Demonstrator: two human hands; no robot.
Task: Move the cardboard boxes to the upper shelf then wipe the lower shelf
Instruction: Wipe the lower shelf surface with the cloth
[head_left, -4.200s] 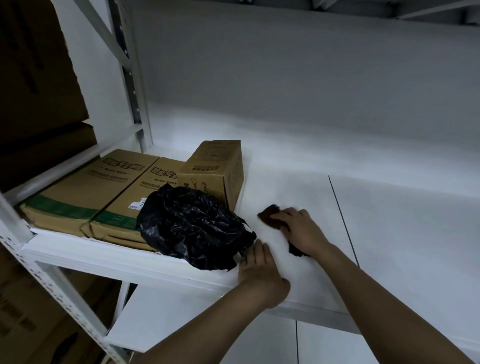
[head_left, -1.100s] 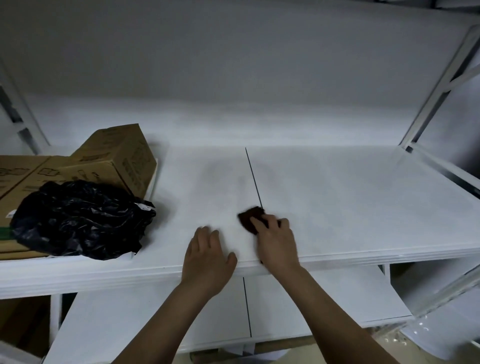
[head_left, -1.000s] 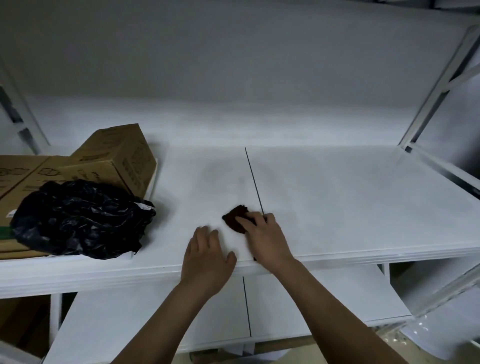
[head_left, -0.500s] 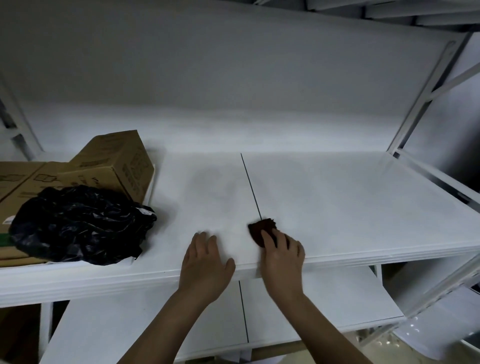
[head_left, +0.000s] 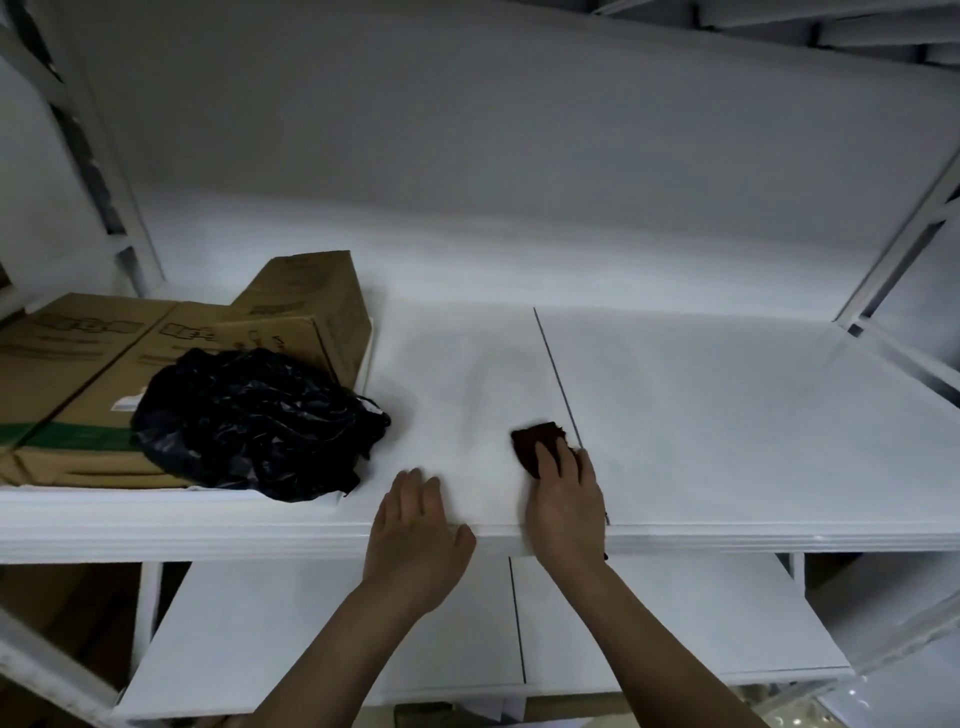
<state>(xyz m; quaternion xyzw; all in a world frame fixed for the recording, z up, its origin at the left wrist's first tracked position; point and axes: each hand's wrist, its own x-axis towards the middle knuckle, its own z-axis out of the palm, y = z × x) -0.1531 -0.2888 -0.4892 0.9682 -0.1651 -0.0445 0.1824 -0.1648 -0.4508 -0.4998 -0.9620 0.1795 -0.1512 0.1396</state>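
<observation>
R hand (head_left: 566, 499): lies on the cloth (head_left: 535, 441) w/ fingers laid out fairly straight, pressing it flat on the shelf (head_left: 727, 415). Not curled round it.
Cloth: small, dark brown, partly under the R fingers. It sits near the front edge, just left of the seam (head_left: 556, 374) (a thin dark line where two boards meet).
L hand (head_left: 415, 530): flat on the front edge of the shelf, palm down, fingers straight and together. Holds nothing. Just left of the R hand, not touching it.
Boxes (head_left: 72, 384): brown cardboard, at the left end of the same shelf. Two lie flat side by side w/ green stripes on the front. A third, smaller box (head_left: 311, 301) stands behind them, at a slant.
Bag (head_left: 254, 421): black plastic, crumpled, resting partly on the flat boxes and partly on the shelf. It touches the small box.
Shelf: white, wide; its right part holds nothing but the hand and cloth.
Low shelf (head_left: 675, 623): white, seen under the hands, also w/ a seam down the middle.
Frame (head_left: 104, 171): white metal posts at the left and right ends.
Wall (head_left: 467, 130): plain pale grey behind it all.
</observation>
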